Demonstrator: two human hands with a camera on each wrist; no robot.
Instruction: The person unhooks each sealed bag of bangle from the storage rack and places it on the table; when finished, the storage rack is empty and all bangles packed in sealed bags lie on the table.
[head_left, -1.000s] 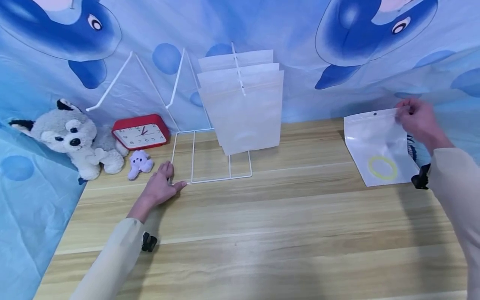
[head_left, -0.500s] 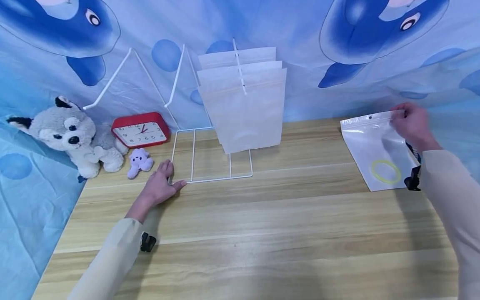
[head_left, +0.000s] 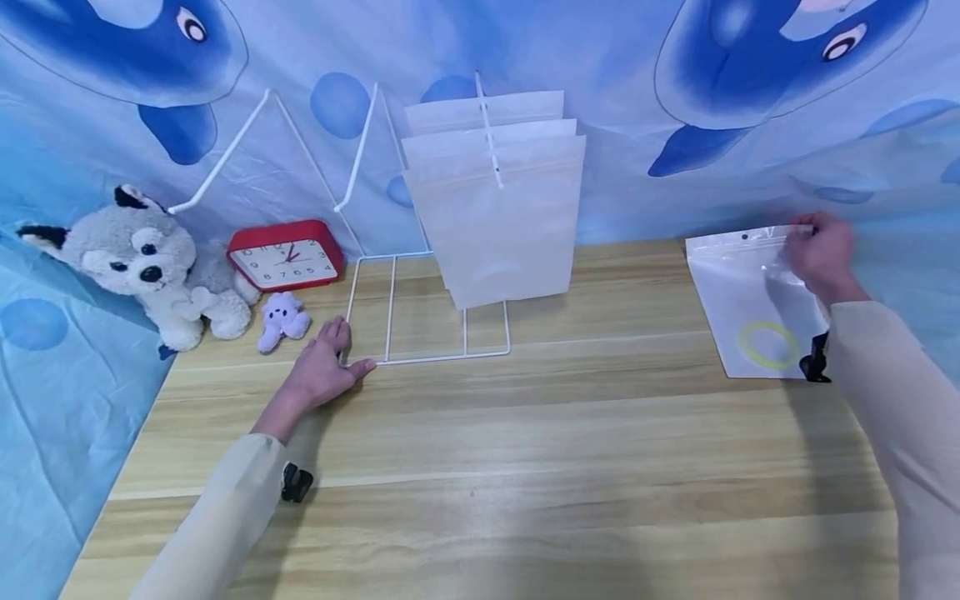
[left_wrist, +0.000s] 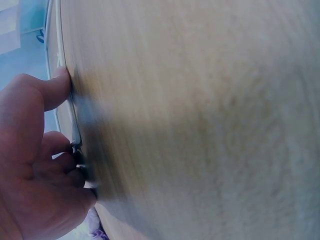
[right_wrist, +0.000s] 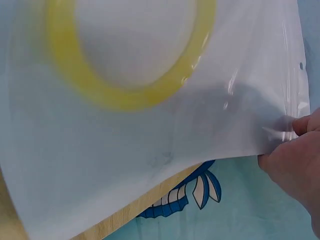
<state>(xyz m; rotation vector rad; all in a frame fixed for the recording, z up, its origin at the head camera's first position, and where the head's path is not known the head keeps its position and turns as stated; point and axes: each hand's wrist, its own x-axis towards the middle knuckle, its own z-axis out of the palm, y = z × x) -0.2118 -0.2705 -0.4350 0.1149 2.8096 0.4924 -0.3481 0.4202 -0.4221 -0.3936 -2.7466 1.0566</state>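
Observation:
My right hand (head_left: 821, 257) pinches the top right corner of a white zip bag (head_left: 738, 292) with a yellow ring (head_left: 769, 344) showing through it. Close up in the right wrist view, the ring (right_wrist: 125, 97) sits in the bag (right_wrist: 165, 130), and fingers of my right hand (right_wrist: 295, 150) grip the edge by the zip strip. At the front left corner of a white wire display rack (head_left: 431, 360), my left hand (head_left: 322, 367) holds the base wires; in the left wrist view its thumb lies on the wire and its other fingers curl in. Several white bags (head_left: 495, 225) hang from the rack's right hook.
Left of the rack stand a red clock (head_left: 285, 254), a small purple octopus toy (head_left: 282, 320) and a grey plush dog (head_left: 150, 258). Two more rack hooks (head_left: 358, 150) carry nothing. A blue whale-print cloth (head_left: 600, 200) hangs behind the wooden table (head_left: 540, 467).
My right hand has come slightly left and down with the zip bag, whose lower edge shifted a little. My left hand keeps its hold on the rack's corner.

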